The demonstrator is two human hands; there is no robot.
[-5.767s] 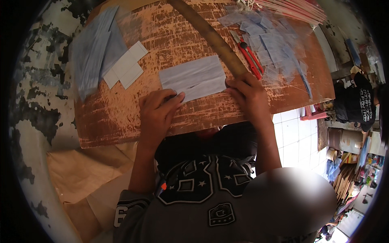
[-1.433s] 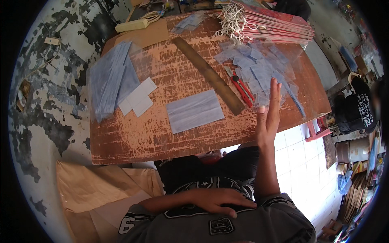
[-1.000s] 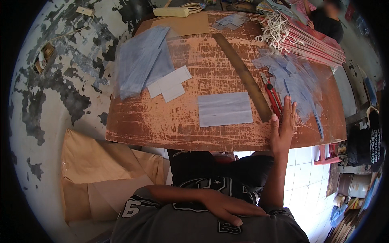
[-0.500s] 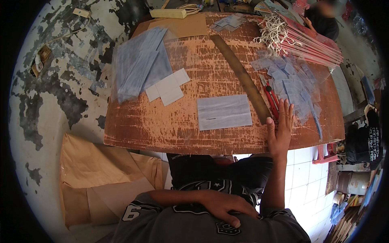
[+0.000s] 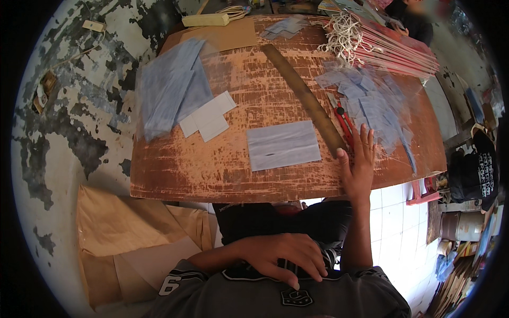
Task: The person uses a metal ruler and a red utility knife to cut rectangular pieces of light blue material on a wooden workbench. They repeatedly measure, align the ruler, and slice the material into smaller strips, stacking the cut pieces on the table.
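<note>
My right hand rests palm down at the table's near right edge, fingers stretched out and holding nothing. Its fingertips lie beside a red cutter with a dark round knob. A long brown strip, like a worn ruler, runs diagonally up to my thumb. My left hand is held in front of my chest, fingers loosely apart with nothing in them. Between the strip and a white cross-shaped piece of card lies a pale grey-blue rectangular sheet. Small clear bluish plastic pieces lie scattered beyond my right hand.
Larger translucent plastic sheets are stacked at the table's left. Far right is a bundle of red sticks with white cords; a person is behind it. A cream power strip stands at the back, brown paper below left.
My left hand has lifted slightly and its fingers have spread over my chest. The table scene has shifted a little left in view; my right hand stays flat beside the cutter.
</note>
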